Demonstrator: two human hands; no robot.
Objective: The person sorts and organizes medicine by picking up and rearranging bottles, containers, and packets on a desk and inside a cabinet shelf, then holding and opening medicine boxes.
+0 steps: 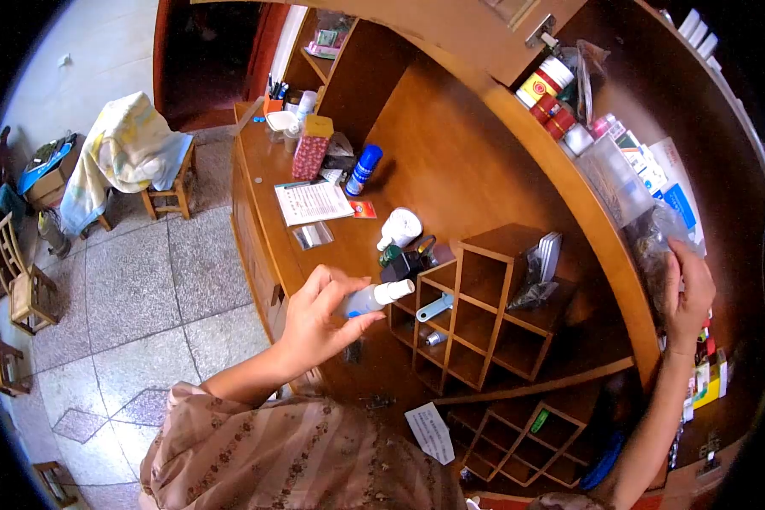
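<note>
My left hand is closed around a small spray bottle with a translucent body and a white top, which points right. The bottle hangs in front of a wooden compartment rack. On the right, my right hand reaches up to the cabinet shelf, its fingers closed on a crinkled clear plastic bag. What the bag contains is hard to make out. Beside the bag stands a clear plastic box, with several medicine boxes next to it.
On the desk are a blue-capped can, a red patterned box, a paper pad, a white bottle and a black object. An open cabinet door juts out above. A cloth-covered chair stands left.
</note>
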